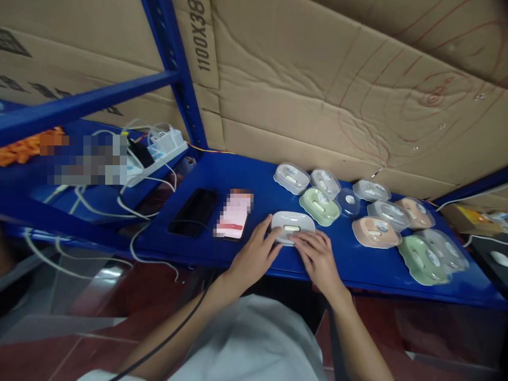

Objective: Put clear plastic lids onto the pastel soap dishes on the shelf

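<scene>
A white soap dish (292,218) with a pale oblong piece in its middle sits near the front edge of the blue shelf, with no clear lid visible on it. My left hand (257,253) grips its left end, thumb at the front and fingers along the side. The fingers of my right hand (318,257) are bent together over its front right part, their tips partly hidden. Just behind stands a green soap dish (318,205) under a clear lid. A loose-looking clear lid (350,202) with a round label lies beside the green one.
More lidded soap dishes, such as an orange one (375,233) and a green one (424,259), stand to the right. A lit phone (235,214) and a dark phone-like device (194,211) lie left. Cardboard (278,95) backs the shelf; cables and a power strip (166,145) are far left.
</scene>
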A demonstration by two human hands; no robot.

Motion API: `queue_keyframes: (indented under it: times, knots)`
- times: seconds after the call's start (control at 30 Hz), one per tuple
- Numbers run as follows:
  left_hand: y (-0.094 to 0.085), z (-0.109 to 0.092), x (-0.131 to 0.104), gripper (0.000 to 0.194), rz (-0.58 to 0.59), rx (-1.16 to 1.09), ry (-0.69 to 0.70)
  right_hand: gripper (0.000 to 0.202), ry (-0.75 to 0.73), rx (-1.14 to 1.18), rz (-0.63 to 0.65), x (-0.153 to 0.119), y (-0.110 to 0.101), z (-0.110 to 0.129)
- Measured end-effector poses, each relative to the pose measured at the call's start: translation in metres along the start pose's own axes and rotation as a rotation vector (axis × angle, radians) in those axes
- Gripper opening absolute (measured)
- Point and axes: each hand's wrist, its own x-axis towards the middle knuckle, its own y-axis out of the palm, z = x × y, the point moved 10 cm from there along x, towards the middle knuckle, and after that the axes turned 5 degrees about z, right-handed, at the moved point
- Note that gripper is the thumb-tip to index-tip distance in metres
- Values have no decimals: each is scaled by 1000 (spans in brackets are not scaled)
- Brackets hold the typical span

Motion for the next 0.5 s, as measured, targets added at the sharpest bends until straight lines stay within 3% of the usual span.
queue_keyframes:
  times: [0.07, 0.13, 0.2, 0.3, 0.4, 0.5]
  knots:
    - [1, 0, -1, 39, -8, 19, 7, 37, -12, -19, 23, 1, -11, -6]
    - [1, -1, -2, 39, -6, 36, 13, 34, 49, -61, -2, 4, -38, -31]
    - [1, -2, -2, 38, -6, 46, 16, 38, 224, -149, -39, 9, -75, -80]
    - [0, -4, -2, 39, -15, 62, 20, 46, 532, -304, 49, 21, -110, -169]
    - [-1, -6, -3, 39, -19, 92, 30, 42, 666, -317, 143, 40, -114, -239]
    - [-1, -8, -4, 38, -29, 117, 50, 53, 747, -313, 186, 54, -101, -282]
